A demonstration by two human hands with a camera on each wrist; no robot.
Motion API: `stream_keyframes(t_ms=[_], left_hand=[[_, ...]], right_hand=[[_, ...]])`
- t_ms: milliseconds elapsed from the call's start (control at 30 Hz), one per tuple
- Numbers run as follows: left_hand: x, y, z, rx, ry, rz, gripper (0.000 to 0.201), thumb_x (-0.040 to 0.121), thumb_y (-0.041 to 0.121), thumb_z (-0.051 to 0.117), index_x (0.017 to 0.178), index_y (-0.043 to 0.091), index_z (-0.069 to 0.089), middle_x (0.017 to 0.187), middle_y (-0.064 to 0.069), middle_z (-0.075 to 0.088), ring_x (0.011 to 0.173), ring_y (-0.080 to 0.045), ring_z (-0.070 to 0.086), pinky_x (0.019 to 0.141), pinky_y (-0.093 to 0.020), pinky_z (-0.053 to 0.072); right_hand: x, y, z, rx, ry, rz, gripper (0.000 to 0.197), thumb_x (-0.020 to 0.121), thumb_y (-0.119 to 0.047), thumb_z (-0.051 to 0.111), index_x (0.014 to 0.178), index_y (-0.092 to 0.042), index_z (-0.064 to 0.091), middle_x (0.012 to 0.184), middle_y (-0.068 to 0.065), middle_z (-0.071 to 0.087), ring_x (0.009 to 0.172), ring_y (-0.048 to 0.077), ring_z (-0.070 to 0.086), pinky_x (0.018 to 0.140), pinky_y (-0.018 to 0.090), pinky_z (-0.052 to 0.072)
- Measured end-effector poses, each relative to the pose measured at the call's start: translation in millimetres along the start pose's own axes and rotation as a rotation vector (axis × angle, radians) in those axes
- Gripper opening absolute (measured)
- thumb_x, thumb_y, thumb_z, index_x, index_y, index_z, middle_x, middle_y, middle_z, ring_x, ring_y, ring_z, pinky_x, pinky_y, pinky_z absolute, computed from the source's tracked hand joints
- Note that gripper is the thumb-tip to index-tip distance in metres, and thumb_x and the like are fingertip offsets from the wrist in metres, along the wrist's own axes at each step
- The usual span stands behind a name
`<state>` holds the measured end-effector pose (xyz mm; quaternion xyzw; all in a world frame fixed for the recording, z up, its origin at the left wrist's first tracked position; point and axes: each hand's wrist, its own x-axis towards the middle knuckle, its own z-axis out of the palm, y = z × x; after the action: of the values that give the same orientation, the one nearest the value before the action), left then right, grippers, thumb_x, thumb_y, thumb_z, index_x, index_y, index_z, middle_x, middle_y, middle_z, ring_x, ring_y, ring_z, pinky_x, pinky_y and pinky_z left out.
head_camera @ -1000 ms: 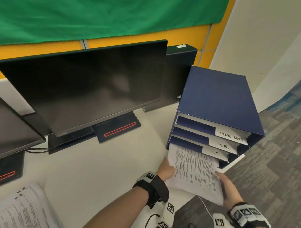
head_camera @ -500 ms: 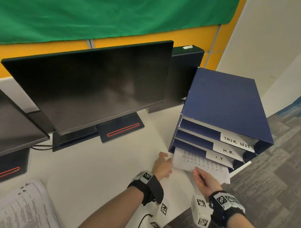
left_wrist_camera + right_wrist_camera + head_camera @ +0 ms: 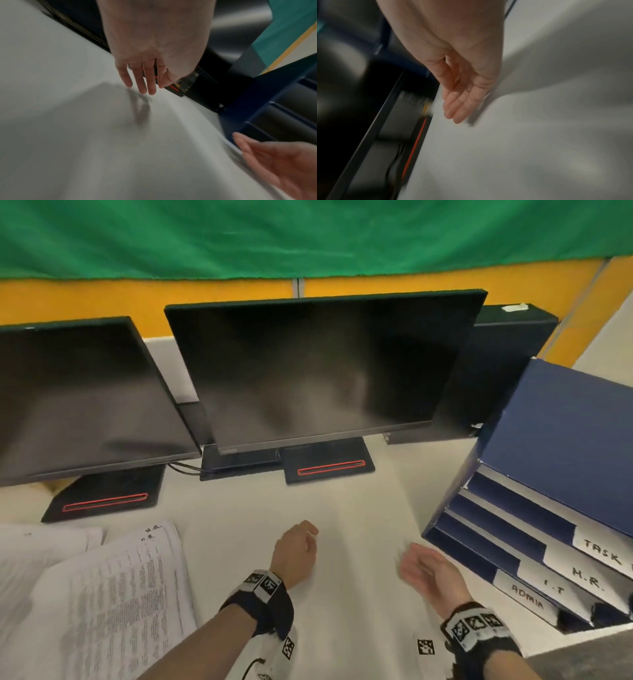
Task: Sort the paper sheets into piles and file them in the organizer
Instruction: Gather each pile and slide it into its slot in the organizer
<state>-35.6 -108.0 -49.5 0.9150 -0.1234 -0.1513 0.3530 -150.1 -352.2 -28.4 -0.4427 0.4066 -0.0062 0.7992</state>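
The blue organizer (image 3: 561, 460) stands at the right of the white desk (image 3: 342, 508), its slots labelled TASK, H.R., I.T and ADMIN. Printed paper sheets (image 3: 109, 604) lie in piles at the lower left. My left hand (image 3: 298, 546) hovers over the bare desk mid-frame, fingers relaxed and holding nothing; the left wrist view shows it (image 3: 142, 86) just above the desk. My right hand (image 3: 421, 570) hangs beside the organizer's lower left corner, palm turned inward, fingers loose and empty (image 3: 458, 108). No sheet sticks out of the organizer's slots.
Two dark monitors (image 3: 318, 364) (image 3: 78, 395) on black stands with red stripes fill the back of the desk. A black box (image 3: 507, 364) sits behind the organizer. Grey carpet (image 3: 582, 655) shows past the desk's right front edge.
The sheets that both hands were pushing into the ADMIN slot are gone from view inside it. Both hands have let go and drawn back left, and the view has swung left.
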Motion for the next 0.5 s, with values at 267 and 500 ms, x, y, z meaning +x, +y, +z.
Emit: stream_keyframes(t_ms=[267, 500], left_hand=[[-37.4, -122.1, -110.3, 0.420, 0.531, -0.657, 0.051, 0.094, 0.036, 0.039, 0.140, 0.018, 0.030, 0.146, -0.010, 0.032, 0.136, -0.029, 0.027, 0.113, -0.052, 0.018], [-60.8, -183.0, -123.7, 0.185, 0.360, -1.083, 0.073, 0.086, 0.058, 0.015, 0.146, 0.016, 0.022, 0.152, -0.015, 0.023, 0.136, -0.042, 0.020, 0.108, -0.063, 0.019]], right_hand=[[2.4, 57.3, 144.1, -0.455, -0.374, 0.238, 0.013, 0.084, -0.011, 0.063, 0.094, -0.003, 0.064, 0.078, 0.015, 0.063, 0.065, 0.028, 0.061, 0.065, 0.038, 0.053], [-4.0, 84.3, 218.3, -0.607, -0.505, 0.269, 0.018, 0.084, -0.018, 0.063, 0.097, -0.006, 0.062, 0.086, 0.012, 0.064, 0.077, 0.027, 0.062, 0.075, 0.042, 0.056]])
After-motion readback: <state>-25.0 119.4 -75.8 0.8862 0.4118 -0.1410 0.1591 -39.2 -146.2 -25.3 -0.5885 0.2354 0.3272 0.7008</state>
